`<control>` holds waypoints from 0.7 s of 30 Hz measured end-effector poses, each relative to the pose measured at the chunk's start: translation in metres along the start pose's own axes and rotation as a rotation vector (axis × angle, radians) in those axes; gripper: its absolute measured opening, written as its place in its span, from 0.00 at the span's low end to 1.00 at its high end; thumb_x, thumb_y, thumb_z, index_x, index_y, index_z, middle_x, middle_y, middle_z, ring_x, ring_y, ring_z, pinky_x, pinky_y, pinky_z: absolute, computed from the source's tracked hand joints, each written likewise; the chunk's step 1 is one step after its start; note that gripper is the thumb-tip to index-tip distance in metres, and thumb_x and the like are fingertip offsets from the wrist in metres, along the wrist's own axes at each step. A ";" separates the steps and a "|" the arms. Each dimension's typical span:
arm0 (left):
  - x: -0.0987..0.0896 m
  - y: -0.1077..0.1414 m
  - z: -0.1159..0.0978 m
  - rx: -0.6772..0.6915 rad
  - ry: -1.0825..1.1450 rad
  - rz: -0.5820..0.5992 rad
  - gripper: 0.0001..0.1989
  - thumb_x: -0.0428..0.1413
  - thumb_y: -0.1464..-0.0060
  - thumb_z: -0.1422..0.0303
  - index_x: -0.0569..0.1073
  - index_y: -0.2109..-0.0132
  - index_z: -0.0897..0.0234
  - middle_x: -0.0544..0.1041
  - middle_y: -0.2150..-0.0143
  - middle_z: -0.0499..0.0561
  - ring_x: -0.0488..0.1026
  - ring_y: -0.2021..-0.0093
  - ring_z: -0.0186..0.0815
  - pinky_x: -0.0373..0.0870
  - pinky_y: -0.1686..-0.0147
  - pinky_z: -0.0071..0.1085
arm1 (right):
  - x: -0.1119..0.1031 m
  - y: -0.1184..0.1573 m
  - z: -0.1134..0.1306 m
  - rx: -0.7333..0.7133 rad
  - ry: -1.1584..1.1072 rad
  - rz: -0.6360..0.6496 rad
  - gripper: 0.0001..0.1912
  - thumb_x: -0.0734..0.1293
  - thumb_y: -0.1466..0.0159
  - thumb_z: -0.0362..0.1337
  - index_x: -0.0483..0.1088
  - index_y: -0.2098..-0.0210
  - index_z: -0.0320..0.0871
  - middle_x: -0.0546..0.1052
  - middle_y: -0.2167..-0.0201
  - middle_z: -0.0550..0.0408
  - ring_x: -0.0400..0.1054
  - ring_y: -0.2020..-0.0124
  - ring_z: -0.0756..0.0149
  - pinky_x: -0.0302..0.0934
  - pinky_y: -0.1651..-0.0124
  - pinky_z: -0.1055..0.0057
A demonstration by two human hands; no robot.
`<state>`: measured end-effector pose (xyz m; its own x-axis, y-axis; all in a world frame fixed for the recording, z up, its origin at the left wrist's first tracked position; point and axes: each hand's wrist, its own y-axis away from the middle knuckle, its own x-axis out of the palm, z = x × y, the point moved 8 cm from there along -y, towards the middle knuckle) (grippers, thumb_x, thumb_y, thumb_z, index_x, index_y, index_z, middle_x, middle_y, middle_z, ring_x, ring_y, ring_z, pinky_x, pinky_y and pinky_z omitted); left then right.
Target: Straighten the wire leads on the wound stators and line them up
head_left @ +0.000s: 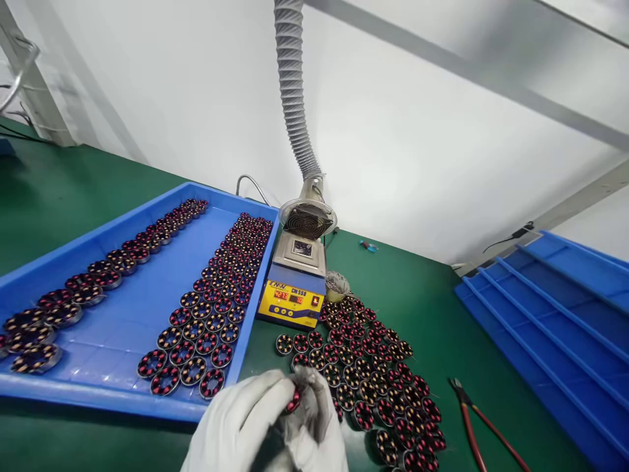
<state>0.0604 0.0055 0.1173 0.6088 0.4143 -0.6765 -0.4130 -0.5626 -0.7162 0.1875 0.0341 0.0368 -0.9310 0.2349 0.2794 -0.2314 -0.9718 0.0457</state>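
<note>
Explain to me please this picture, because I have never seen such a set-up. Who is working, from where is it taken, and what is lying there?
There is no robot here: a person works with two hands in white gloves. The one picture comes from a camera on the person's head, looking forward and down. The left hand and right hand are close together at the bottom, with a small ring held at the left fingers.

On the green table stands a blue tray with rows of similar rings. More loose rings lie to its right, then red-handled pliers. Between tray and loose rings is a yellow-fronted device with a lit display, and above it a round hood on a grey hose.
</note>
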 end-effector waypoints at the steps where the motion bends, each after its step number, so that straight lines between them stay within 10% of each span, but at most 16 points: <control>1: 0.001 -0.005 0.001 -0.006 0.064 0.012 0.15 0.47 0.39 0.64 0.66 0.48 0.64 0.75 0.54 0.53 0.73 0.56 0.35 0.73 0.59 0.25 | 0.001 0.003 0.004 -0.003 -0.005 0.005 0.12 0.64 0.42 0.49 0.73 0.67 0.49 0.76 0.71 0.53 0.71 0.72 0.62 0.67 0.73 0.68; 8: 0.007 -0.017 -0.001 -0.092 0.441 0.227 0.13 0.48 0.37 0.59 0.63 0.49 0.56 0.75 0.58 0.43 0.73 0.59 0.27 0.69 0.58 0.16 | -0.005 0.022 0.048 -0.147 0.139 0.126 0.14 0.72 0.52 0.52 0.76 0.73 0.50 0.69 0.73 0.56 0.65 0.71 0.66 0.61 0.70 0.71; 13: -0.012 -0.027 -0.016 0.155 0.133 0.020 0.11 0.44 0.35 0.67 0.69 0.55 0.65 0.77 0.61 0.49 0.73 0.63 0.33 0.67 0.62 0.30 | -0.006 0.016 0.057 -0.318 0.198 0.094 0.09 0.70 0.45 0.47 0.75 0.76 0.50 0.69 0.78 0.58 0.65 0.74 0.68 0.59 0.70 0.71; 18: -0.017 -0.026 -0.018 0.221 -0.016 -0.007 0.09 0.45 0.36 0.70 0.70 0.56 0.66 0.78 0.62 0.49 0.74 0.63 0.34 0.63 0.61 0.34 | -0.019 0.004 0.060 -0.184 -0.274 -0.014 0.14 0.71 0.49 0.52 0.72 0.80 0.50 0.64 0.82 0.61 0.60 0.80 0.71 0.57 0.75 0.72; 21: -0.020 -0.024 -0.014 0.209 0.024 -0.008 0.09 0.45 0.36 0.69 0.69 0.56 0.66 0.78 0.61 0.49 0.74 0.63 0.33 0.63 0.60 0.32 | -0.021 0.007 0.063 -0.141 -0.128 -0.072 0.12 0.72 0.50 0.50 0.73 0.76 0.49 0.67 0.80 0.59 0.61 0.78 0.68 0.59 0.73 0.70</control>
<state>0.0670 0.0007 0.1504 0.6274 0.3995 -0.6683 -0.5384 -0.3975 -0.7431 0.2231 0.0207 0.0914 -0.8690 0.2902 0.4006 -0.3419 -0.9377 -0.0623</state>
